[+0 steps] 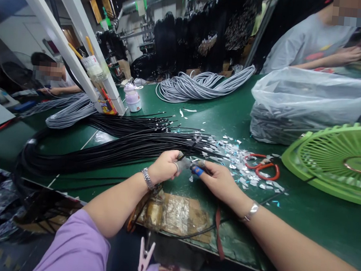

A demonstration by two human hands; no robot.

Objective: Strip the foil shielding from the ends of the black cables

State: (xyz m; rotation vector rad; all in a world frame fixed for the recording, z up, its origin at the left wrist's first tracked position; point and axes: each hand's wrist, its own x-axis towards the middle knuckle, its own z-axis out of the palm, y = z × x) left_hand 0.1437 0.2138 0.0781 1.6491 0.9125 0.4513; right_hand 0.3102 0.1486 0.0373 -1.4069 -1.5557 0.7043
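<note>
My left hand (166, 166) is closed around the end of a black cable, thumb and finger pinched, with grey coverings on the fingertips. Close against it, my right hand (216, 178) is also closed, a blue wrap on one finger. Both meet over a small pale, whitish piece (184, 164) at the cable's end; what the right fingers pinch is too small and blurred to name. Just beyond my hands lies a thick bundle of black cables (128, 150), its stripped ends pointing right. Red-handled scissors (267, 170) rest right of my right hand among white and blue scraps (235, 159).
A green fan (342, 160) and a plastic-wrapped bundle (309, 104) stand at the right. Grey cable coils (200, 86) lie at the back. A white post (90, 47) rises at left beside a purple bottle (132, 97). Two other people sit across the green table (311, 231).
</note>
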